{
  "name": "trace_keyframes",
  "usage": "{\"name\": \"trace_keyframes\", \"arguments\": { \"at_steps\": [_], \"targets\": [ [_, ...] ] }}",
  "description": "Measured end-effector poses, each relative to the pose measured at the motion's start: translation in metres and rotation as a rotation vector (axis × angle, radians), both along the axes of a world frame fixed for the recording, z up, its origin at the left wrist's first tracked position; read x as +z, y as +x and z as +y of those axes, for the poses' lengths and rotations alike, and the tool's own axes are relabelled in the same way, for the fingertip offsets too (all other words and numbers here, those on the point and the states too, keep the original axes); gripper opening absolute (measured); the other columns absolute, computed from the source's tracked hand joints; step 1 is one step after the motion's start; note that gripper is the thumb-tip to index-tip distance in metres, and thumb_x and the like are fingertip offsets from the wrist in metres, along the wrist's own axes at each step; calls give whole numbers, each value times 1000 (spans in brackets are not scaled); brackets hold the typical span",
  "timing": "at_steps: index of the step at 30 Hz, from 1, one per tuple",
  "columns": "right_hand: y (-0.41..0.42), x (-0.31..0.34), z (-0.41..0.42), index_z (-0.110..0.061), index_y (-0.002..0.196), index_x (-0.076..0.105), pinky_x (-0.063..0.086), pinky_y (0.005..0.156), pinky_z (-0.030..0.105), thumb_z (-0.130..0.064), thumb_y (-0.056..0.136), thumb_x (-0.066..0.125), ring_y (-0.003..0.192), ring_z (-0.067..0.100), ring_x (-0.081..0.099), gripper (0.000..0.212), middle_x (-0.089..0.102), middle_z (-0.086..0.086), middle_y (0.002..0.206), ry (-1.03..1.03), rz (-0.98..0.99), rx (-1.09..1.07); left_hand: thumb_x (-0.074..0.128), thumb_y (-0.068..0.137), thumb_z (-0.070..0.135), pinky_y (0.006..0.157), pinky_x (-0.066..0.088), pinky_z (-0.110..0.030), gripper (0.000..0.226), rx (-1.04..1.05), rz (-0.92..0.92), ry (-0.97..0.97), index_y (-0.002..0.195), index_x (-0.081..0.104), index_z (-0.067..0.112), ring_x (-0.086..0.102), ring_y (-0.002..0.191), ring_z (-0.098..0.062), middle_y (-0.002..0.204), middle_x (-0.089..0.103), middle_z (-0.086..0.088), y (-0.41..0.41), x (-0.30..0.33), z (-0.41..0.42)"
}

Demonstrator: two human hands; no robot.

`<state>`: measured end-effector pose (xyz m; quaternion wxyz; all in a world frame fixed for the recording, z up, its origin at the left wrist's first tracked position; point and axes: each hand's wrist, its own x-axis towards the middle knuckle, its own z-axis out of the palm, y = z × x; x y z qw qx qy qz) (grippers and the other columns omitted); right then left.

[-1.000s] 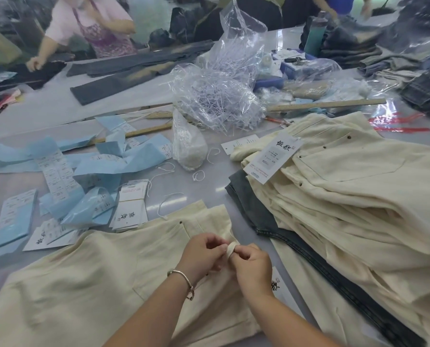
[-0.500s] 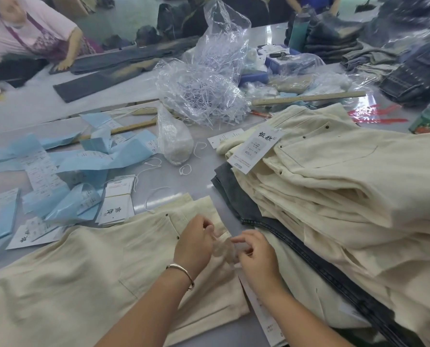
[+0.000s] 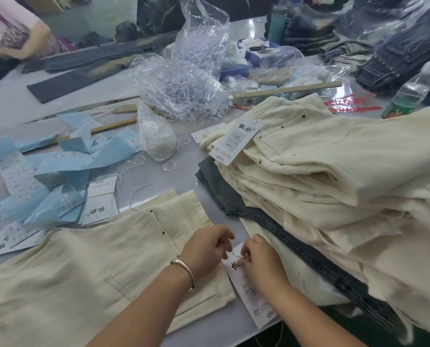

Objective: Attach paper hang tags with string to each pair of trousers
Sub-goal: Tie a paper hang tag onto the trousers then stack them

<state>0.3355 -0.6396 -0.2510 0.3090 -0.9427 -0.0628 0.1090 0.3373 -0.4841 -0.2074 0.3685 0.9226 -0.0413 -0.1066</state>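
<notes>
- Pinching the hang tag [image 3: 249,291] top at six o'clock, both the left hand [image 3: 205,249] and right hand [image 3: 261,261] are working beside the cream trousers [image 3: 83,266].
- Keeping the string taut is probably helping the knot seat cleanly.

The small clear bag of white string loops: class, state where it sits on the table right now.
In the head view the bag of string loops stands left of centre, between the blue paper strips and the tagged trouser stack.
</notes>
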Motion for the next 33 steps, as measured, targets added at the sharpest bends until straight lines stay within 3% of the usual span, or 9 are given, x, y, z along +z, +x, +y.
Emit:
{"name": "trace_keyframes", "arguments": {
  "at_steps": [4,10,13,18,22,27,33],
  "targets": [
    [2,-2,0,-16,84,58,49,71,32,-17,88,64,77,15,56,7,51,-4,95,-31,-34,10,61,85,3,72,54,-28,16,12,16,27,86,67,18,68,60,-6,79,74,6,-3,-4,2],
    [4,-1,7,-28,86,51,32,52,19,-28,85,66,73,9,50,15,45,-13,91,-78,-36,68,61,87,7,70,52,-24,20,35,-10,7,81,62,26,64,57,-1,74,68,13,-8,-6,8],
    [4,-1,11,-22,90,56,39,58,24,-23,90,60,79,10,53,3,53,-10,96,-115,-59,61,63,86,7,70,51,-23,22,37,-14,-9,79,60,27,64,57,-1,72,67,13,-9,-8,11],
    [6,3,12,-18,93,56,36,67,23,-26,98,51,86,12,52,10,55,-5,102,-127,-63,73,65,86,9,64,43,-11,17,32,-28,-41,81,65,25,62,59,3,71,65,16,-9,-6,12],
    [9,23,10,-18,80,53,42,66,23,-17,96,54,74,11,55,15,59,-6,81,159,-27,-27,68,87,11,63,47,-13,14,83,-85,-142,80,66,23,63,60,0,70,67,11,-9,7,14],
    [10,57,17,-1,83,62,52,63,27,0,92,58,65,19,63,10,68,10,70,892,157,-145,72,85,15,61,48,-15,8,96,-198,-196,79,68,18,62,58,-1,67,67,7,-7,35,23],
    [16,80,36,0,84,67,52,64,26,5,87,61,66,19,62,9,66,14,72,1221,295,-117,70,86,14,62,47,-27,16,133,-252,-204,76,64,25,59,60,-13,66,64,7,-13,57,40]
  ]
}}
